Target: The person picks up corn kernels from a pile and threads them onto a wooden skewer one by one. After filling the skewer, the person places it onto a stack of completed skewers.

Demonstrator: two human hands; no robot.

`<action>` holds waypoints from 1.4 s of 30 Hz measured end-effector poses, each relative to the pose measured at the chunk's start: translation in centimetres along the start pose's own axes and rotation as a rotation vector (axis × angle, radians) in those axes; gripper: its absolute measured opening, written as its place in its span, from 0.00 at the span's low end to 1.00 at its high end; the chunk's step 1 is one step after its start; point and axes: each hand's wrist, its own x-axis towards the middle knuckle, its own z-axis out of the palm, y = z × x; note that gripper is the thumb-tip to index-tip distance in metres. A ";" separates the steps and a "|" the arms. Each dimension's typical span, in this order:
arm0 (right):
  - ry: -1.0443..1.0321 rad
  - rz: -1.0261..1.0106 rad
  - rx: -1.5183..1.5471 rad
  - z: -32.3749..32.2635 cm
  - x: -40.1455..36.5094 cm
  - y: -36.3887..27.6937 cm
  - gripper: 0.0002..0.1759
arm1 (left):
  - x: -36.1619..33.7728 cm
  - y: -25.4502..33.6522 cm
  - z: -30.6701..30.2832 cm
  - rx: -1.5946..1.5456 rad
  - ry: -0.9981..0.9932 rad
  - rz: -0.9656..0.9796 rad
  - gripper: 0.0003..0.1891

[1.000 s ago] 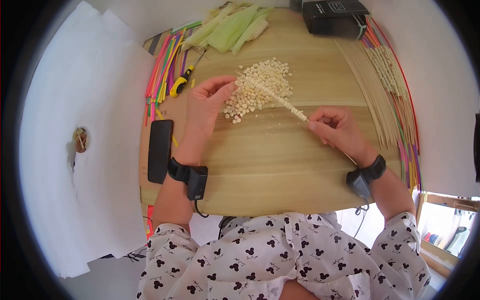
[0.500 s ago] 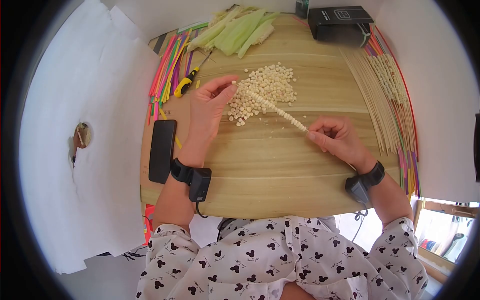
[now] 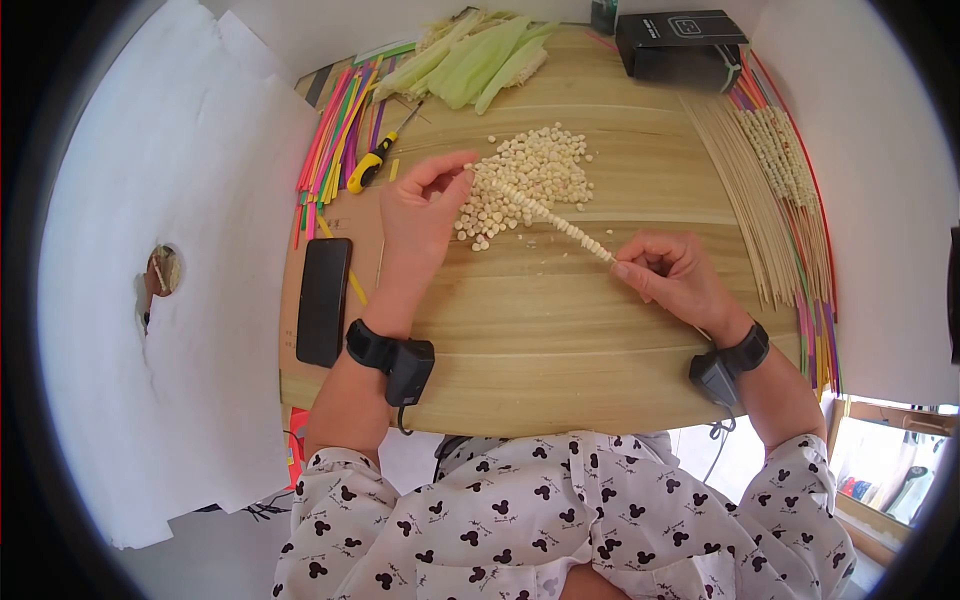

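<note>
A thin stick threaded with pale corn kernels slants from upper left to lower right between my hands. My right hand is closed around its lower end, thumb and fingertips right below the last kernel, and the bare stick runs back under the palm. At the upper end, my left hand pinches a single corn kernel between thumb and forefinger, close to the stick's tip. Behind the stick, a pile of loose kernels lies on the wooden table.
Colored strips, a yellow screwdriver and a black phone lie at left. Corn husks and a black box are at the back. Bare sticks and finished kernel sticks line the right.
My left wrist and forearm have shifted slightly to the right, while the fingertips stay near the stick's tip. My right hand and the stick are nearly still.
</note>
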 end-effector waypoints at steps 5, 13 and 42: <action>0.015 -0.006 -0.022 0.1 0.0 0.2 0.04 | -0.2 0.0 0.4 0.241 0.066 0.207 0.10; 0.026 -0.026 -0.062 0.2 0.0 0.3 0.04 | -0.6 0.1 0.8 0.340 0.105 0.297 0.08; 0.044 -0.023 -0.078 0.4 -0.1 0.1 0.05 | -2.0 0.4 2.3 0.263 0.145 0.247 0.12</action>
